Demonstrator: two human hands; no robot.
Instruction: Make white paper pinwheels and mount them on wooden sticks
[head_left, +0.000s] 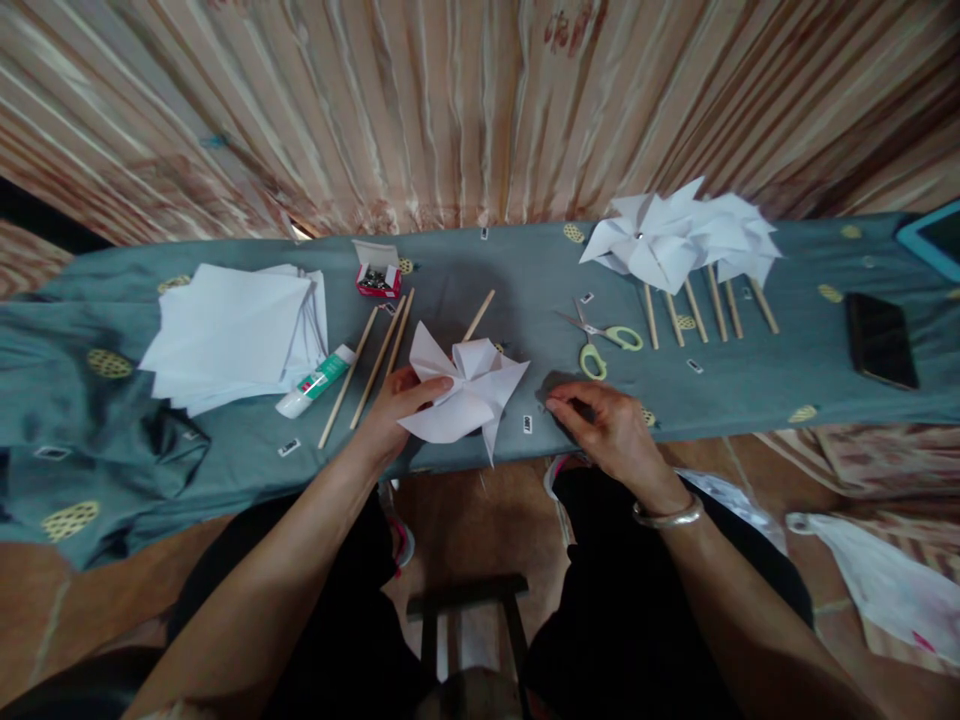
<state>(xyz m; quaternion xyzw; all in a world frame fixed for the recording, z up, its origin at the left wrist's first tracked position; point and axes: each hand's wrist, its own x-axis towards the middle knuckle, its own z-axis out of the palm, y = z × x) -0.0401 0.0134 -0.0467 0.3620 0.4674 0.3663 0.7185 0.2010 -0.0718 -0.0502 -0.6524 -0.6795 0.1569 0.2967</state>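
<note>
A white paper pinwheel (480,390) is in my left hand (401,405), thumb on top near its centre and fingers beneath. Behind the pinwheel a wooden stick (480,312) lies on the cloth, its near end hidden by the paper. To the right, my right hand (604,425) rests low over the table edge with thumb and forefinger pinched together; anything between them is too small to make out. Green-handled scissors (600,335) lie partly open just beyond that hand. A small red box of metal pins (379,275) stands with its lid up.
Left of the hands are a stack of white paper (225,325), a glue stick (315,380) and several wooden sticks (373,365). Finished pinwheels (664,240) on sticks lie at the back right. Further right are a black phone (881,340) and a blue-edged tablet (934,240).
</note>
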